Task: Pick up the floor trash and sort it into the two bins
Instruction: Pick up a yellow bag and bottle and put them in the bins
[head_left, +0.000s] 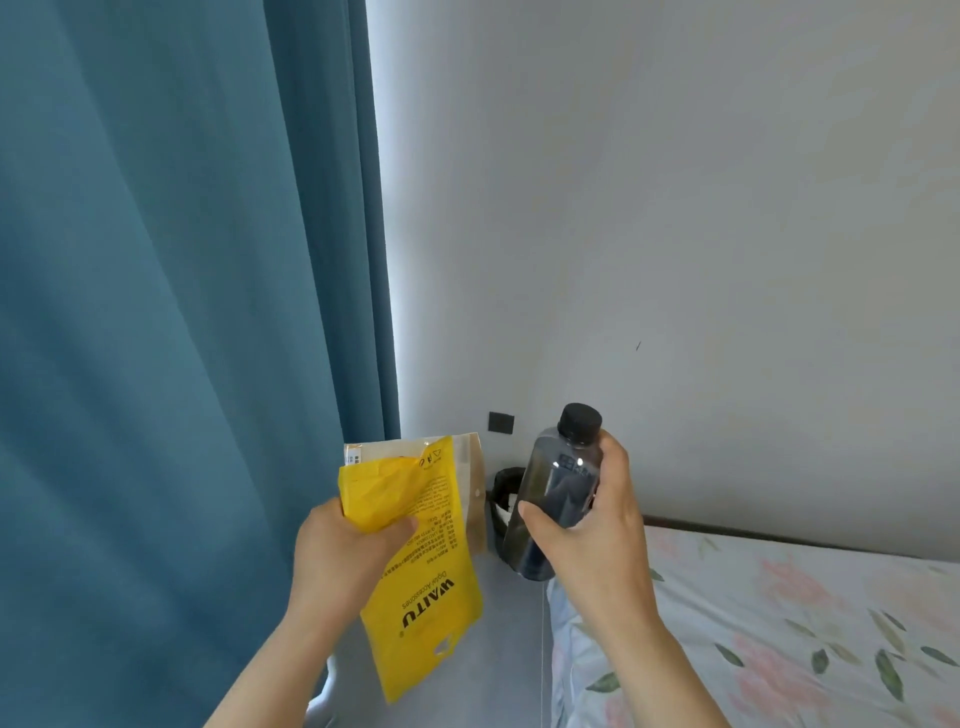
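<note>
Holding up two pieces of trash in the lower middle of the frame, the person is facing the corner where the blue curtain (156, 312) meets the white wall (675, 208). The left grip (343, 556) is clenching a yellow packet (423, 587), with the thumb lying across its front and the fingers tucked behind. The packet is hanging upside down, its black "WAITU" lettering reading inverted, and a paler clear strip is running along its right edge. A second yellow fold is bunching at the top, just above the thumb.

The right grip (592, 535) is wrapping around a dark see-through plastic bottle (558, 483), thumb on the near side and fingers curling round the far side. The bottle is leaning a little to the right, with its black cap (579, 423) on and pointing up. Packet and bottle are sitting close together without touching.

Between them, farther back against the wall, a black bin (500, 486) is peeking out with something white showing inside. A small dark wall plate (501, 422) is sitting just above it. At the lower right of the frame, a bed (779, 623) with a floral sheet is running along the wall.
</note>
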